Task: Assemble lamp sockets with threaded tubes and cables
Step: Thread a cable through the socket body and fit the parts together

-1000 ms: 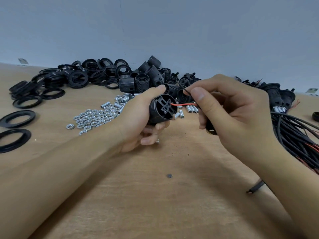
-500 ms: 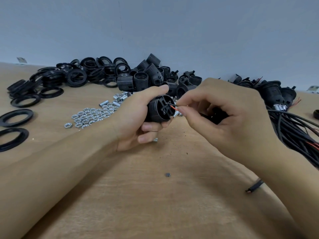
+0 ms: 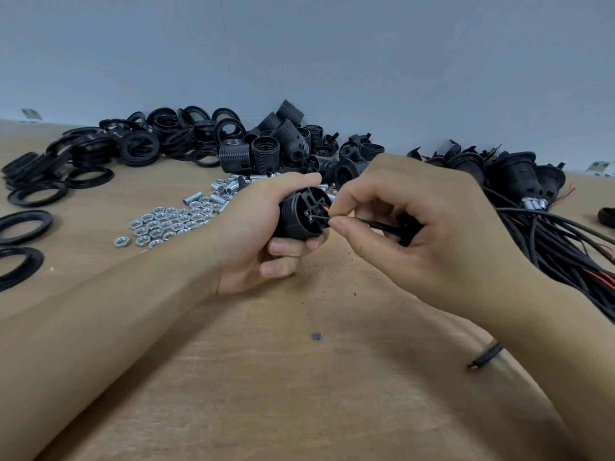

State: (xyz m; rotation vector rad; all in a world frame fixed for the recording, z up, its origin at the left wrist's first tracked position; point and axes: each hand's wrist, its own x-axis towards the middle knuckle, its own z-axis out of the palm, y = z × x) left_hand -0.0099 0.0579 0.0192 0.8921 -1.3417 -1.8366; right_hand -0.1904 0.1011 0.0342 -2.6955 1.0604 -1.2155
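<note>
Head view: left hand (image 3: pixel 246 234) grips socket (image 3: pixel 301 214) above bench (image 3: pixel 299 377); right hand (image 3: pixel 416 234) pinches cable (image 3: pixel 376 224), wires at terminals. Risk: wire bends, misses hole if socket tilts.

One view only, head-mounted, looking forward and down across the table (image 3: pixel 233 377) toward the grey wall (image 3: pixel 332 61). It sits close: both forearms come in from the bottom corners, the left hand (image 3: pixel 253 234) and right hand (image 3: pixel 426 234) meet near frame centre. Wide-angle lens, so the table's far edge bows. Parts piles run along the back, well beyond the hands.
</note>
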